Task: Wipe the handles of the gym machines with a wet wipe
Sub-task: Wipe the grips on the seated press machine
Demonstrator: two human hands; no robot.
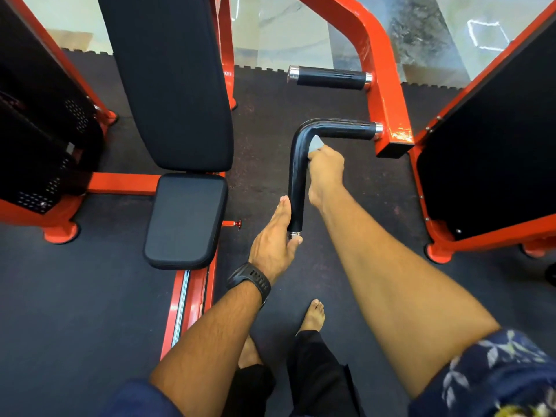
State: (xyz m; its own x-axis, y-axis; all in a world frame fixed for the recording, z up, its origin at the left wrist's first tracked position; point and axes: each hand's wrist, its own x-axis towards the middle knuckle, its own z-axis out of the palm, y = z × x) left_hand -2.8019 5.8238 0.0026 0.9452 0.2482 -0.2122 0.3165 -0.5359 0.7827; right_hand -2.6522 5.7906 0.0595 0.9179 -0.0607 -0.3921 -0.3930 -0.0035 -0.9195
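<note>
The right grip (326, 170) is closed round a grey wet wipe (316, 143) and presses it to the inner side of the bend in the black bent handle (296, 176), which juts from the red arm (388, 94). Only a corner of the wipe shows; the rest is hidden under the curled fingers. The left grip (275, 239) holds the handle's lower chrome end, thumb hooked beneath, its far fingers hidden. A straight handle (331, 77) sits above, untouched.
</note>
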